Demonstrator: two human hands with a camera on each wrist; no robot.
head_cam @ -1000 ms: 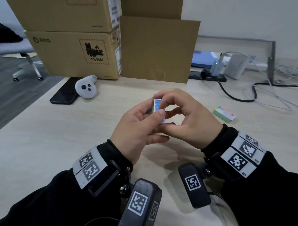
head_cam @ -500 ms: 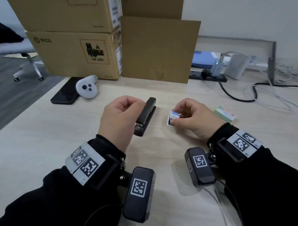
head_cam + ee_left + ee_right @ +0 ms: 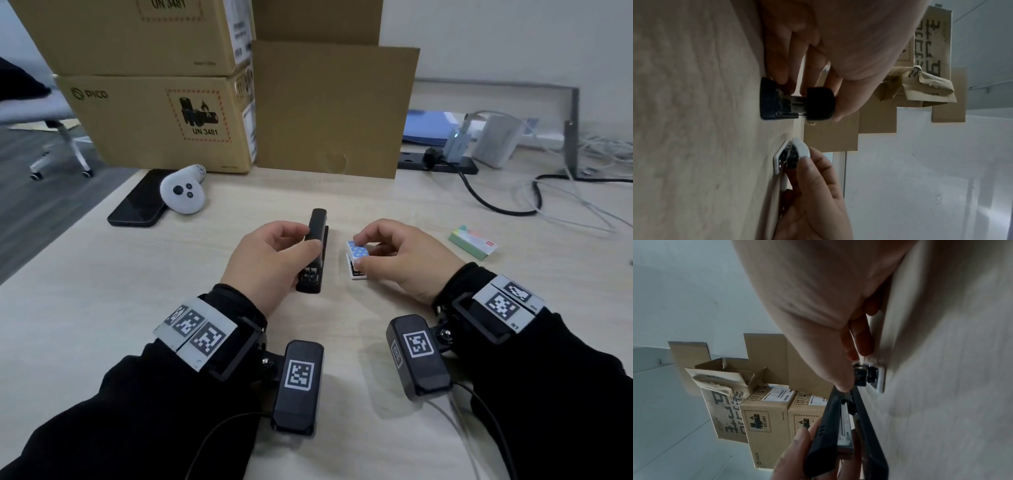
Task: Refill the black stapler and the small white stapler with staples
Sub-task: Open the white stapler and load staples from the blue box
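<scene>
Left hand (image 3: 270, 260) gripped black stapler (image 3: 313, 253) at mid-desk (image 3: 102, 308), base on surface. Right hand (image 3: 400, 255) pinched small white stapler (image 3: 358, 262) just beside it, also on desk. Staple box (image 3: 472, 241) lay apart, farther right.

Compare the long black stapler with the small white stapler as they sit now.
The long black stapler is dark, slim and elongated; the small white stapler is short and stubby, with a blue dotted top. The left hand holds the black one, the right hand pinches the white one. Both rest on the pale wooden table, side by side and apart.
</scene>
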